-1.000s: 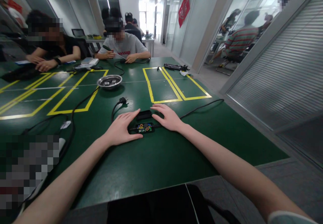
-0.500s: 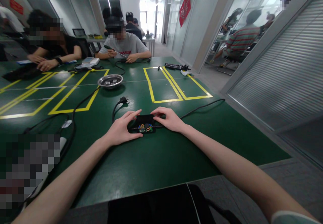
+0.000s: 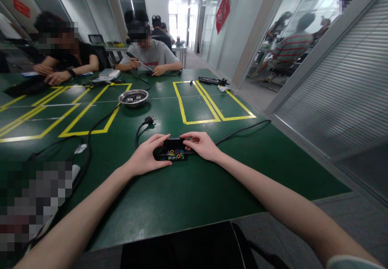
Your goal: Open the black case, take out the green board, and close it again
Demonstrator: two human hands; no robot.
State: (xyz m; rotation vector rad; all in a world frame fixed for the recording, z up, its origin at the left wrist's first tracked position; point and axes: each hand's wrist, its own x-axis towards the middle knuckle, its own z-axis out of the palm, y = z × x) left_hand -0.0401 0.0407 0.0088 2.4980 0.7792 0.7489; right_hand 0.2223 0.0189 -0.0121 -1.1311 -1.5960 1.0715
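A black power adapter point(image 3: 177, 155) lies on the green table with its case opened, showing a circuit board with copper-coloured coils. Its black cover point(image 3: 173, 144) stands tilted up behind the board. My left hand point(image 3: 146, 154) is closed around the adapter's left end, thumb at the near side and fingers at the far side by the cover. With its fingertips my right hand point(image 3: 202, 144) pinches the right edge of the cover. A black cable point(image 3: 239, 130) runs off to the right, and a cord with a plug point(image 3: 148, 120) curves out behind my left hand.
A metal bowl point(image 3: 133, 98) with small metal parts stands beyond my left hand. Yellow tape outlines point(image 3: 202, 121) mark the table. Across it sit two people, one holding a screwdriver point(image 3: 138, 60). A black tool-like object point(image 3: 212, 81) lies at the far edge. Black cables point(image 3: 87, 149) cross the left side.
The cover has tipped up more, showing its inner side. My right hand's fingers have shifted along its right edge. My left hand stays nearly in place.
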